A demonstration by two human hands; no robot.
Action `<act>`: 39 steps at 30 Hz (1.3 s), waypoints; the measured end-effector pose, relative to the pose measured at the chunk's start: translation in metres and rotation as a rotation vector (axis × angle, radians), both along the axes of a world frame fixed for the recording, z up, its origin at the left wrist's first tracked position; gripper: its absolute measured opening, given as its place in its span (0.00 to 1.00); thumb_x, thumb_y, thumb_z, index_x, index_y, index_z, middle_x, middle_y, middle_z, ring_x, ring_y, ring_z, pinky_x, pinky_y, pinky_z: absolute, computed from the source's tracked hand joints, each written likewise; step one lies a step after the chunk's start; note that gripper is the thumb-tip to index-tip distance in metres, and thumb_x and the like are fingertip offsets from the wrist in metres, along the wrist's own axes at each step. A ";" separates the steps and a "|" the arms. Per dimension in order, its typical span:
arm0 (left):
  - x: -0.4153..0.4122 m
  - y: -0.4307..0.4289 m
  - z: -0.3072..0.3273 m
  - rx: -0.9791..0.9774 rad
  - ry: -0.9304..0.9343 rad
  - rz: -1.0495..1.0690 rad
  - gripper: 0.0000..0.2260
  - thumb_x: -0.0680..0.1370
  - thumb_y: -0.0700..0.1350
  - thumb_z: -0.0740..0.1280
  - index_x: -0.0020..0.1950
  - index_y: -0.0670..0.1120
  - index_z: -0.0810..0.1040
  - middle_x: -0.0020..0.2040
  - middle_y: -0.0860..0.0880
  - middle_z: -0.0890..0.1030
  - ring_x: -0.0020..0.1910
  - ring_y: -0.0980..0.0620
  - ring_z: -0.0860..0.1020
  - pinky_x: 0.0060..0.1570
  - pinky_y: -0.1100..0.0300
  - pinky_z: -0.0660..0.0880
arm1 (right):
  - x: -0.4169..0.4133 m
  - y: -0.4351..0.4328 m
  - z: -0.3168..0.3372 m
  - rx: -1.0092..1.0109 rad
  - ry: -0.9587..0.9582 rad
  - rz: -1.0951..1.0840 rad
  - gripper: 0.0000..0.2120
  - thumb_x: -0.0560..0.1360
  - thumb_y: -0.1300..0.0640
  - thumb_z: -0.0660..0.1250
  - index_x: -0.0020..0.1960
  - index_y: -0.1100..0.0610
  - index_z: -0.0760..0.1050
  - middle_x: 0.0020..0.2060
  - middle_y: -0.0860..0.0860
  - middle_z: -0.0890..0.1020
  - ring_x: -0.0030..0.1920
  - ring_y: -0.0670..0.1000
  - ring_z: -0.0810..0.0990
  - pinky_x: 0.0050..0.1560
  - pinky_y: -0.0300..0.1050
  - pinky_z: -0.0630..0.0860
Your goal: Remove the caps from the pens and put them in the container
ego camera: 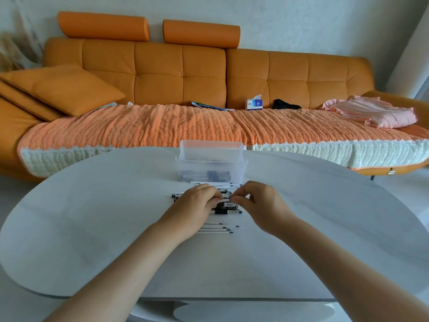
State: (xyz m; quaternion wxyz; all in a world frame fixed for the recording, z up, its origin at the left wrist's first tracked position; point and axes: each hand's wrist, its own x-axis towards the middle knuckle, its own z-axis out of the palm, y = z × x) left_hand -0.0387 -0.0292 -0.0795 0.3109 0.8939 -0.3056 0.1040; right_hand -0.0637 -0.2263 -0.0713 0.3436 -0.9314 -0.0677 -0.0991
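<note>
Closest to me on the white table [92,228], a few thin white refills [218,227] are lying side by side, just under my left wrist. My left hand [193,211] is curling its fingers down and pinching one pen [227,197] at the barrel. My right hand [261,205] is meeting it from the other side, thumb and forefinger nipping the end of that same pen, where I'm judging the cap to be. It's too small to make out for sure.

Under both hands the rest of the pens [226,209] are sitting in a loose black-and-clear heap, touching one another. These should be light, stiff and smooth little things, so I'm expecting a slippery barrel. Best to be gripping the barrel firmly near its middle and pulling the cap straight off along the pen, not bending it. The caps will be tiny and likely to skitter if dropped.

Just beyond my fingers more white sticks [216,183] are lying against the foot of the container [210,169], a clear ribbed tub with dark bits already showing through its wall. It's standing near, an easy reach ahead.

Past the table an orange sofa [162,73] is stretching across, with a tissue box [254,103] and a pink cloth [371,111] on it
</note>
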 end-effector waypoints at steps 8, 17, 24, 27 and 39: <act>-0.007 -0.005 -0.003 -0.045 -0.049 -0.014 0.05 0.80 0.42 0.65 0.52 0.46 0.81 0.46 0.55 0.77 0.46 0.57 0.75 0.47 0.63 0.71 | 0.001 -0.003 0.000 0.139 0.145 0.003 0.09 0.78 0.50 0.68 0.42 0.53 0.80 0.23 0.37 0.75 0.25 0.40 0.70 0.29 0.32 0.63; -0.004 0.004 -0.009 0.195 -0.078 -0.001 0.03 0.78 0.49 0.67 0.50 0.55 0.80 0.42 0.60 0.73 0.45 0.61 0.69 0.44 0.61 0.69 | 0.004 -0.017 0.000 -0.217 0.124 0.068 0.07 0.79 0.49 0.65 0.54 0.42 0.81 0.51 0.39 0.80 0.46 0.41 0.77 0.50 0.40 0.75; -0.001 0.005 -0.014 0.218 -0.066 -0.032 0.03 0.77 0.49 0.68 0.50 0.56 0.81 0.44 0.61 0.74 0.48 0.61 0.70 0.48 0.60 0.72 | 0.004 -0.014 -0.003 -0.387 0.098 0.082 0.04 0.75 0.47 0.70 0.50 0.43 0.81 0.48 0.41 0.81 0.47 0.45 0.77 0.47 0.42 0.75; 0.000 0.005 -0.013 0.221 -0.065 -0.040 0.04 0.77 0.49 0.69 0.50 0.55 0.81 0.43 0.61 0.73 0.48 0.60 0.70 0.49 0.60 0.72 | 0.007 -0.012 -0.005 -0.390 0.095 0.060 0.02 0.74 0.46 0.71 0.46 0.43 0.79 0.47 0.40 0.82 0.47 0.45 0.77 0.47 0.43 0.75; 0.009 0.012 -0.005 0.185 -0.165 0.051 0.11 0.78 0.49 0.69 0.60 0.51 0.78 0.54 0.57 0.76 0.57 0.56 0.72 0.55 0.58 0.72 | 0.010 -0.018 0.005 -0.252 0.017 0.093 0.05 0.78 0.48 0.67 0.51 0.43 0.82 0.48 0.38 0.81 0.38 0.34 0.75 0.40 0.32 0.69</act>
